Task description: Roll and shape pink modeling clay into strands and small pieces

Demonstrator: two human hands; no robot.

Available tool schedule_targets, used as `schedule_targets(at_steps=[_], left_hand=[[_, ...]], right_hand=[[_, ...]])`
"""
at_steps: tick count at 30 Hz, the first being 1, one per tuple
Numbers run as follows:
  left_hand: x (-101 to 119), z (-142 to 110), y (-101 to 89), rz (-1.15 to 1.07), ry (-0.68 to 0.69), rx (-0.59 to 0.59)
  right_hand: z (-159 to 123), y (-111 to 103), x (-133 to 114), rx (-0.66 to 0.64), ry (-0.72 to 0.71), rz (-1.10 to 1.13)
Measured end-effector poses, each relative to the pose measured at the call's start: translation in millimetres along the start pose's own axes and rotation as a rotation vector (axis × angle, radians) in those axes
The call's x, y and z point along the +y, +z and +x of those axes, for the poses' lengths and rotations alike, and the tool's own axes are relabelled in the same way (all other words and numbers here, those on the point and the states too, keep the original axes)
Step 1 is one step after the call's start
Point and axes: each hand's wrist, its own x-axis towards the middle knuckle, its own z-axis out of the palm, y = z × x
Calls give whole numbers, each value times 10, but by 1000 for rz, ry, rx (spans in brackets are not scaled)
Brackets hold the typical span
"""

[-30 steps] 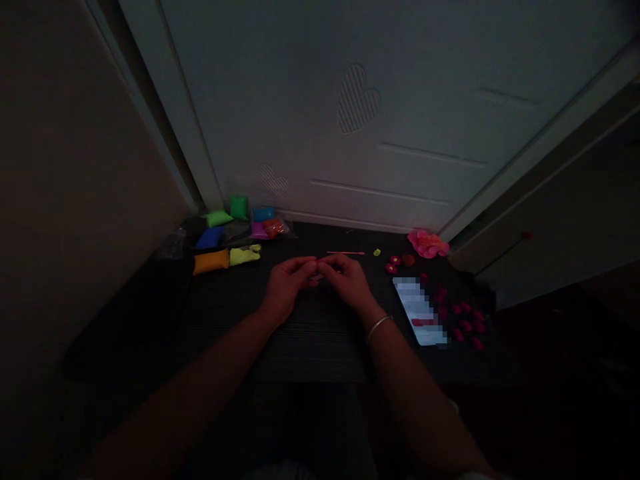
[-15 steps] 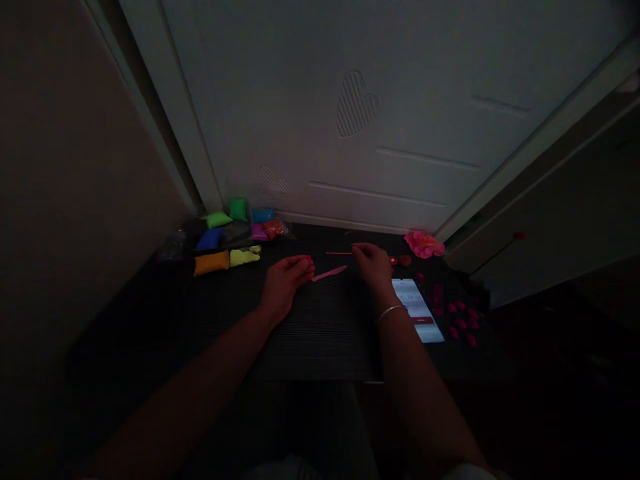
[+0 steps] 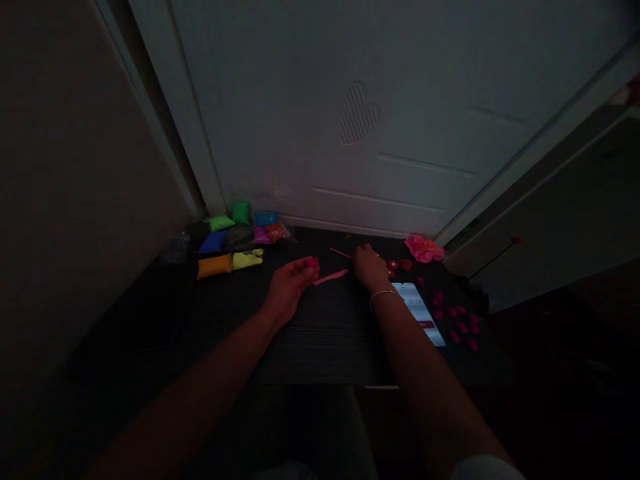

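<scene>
My left hand [image 3: 290,290] is closed in a pinch around a small piece of pink clay [image 3: 312,263]. Just right of those fingertips a pink plastic clay knife [image 3: 331,277] lies on the dark table [image 3: 320,347]. My right hand [image 3: 370,268] is curled low over the table, its fingers partly hidden in the dimness. From them a thin pink stick [image 3: 340,253] points out to the left, and they appear closed on its end. Small pink clay pieces with pale centres [image 3: 393,265] sit just to the right of this hand.
A lit phone [image 3: 417,312] lies beside my right wrist. Several pink clay lumps [image 3: 461,327] are spread farther right. A pink ruffled flower [image 3: 424,249] stands at the back right. Packs of coloured clay, including an orange one [image 3: 215,266], fill the back left. A white panel [image 3: 300,120] rises behind.
My right hand has come lower toward the table, and the thin stick has gone from level to slanted. My left hand has turned slightly, showing more of the pink clay.
</scene>
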Motion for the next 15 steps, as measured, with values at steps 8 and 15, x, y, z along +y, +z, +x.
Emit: schedule_targets(at_steps=[8, 15], left_hand=[[24, -40, 33, 1, -11, -16], [32, -91, 73, 8, 25, -27]], right_hand=[[-440, -93, -267, 205, -83, 1201], [-712, -51, -465, 333, -160, 1433]])
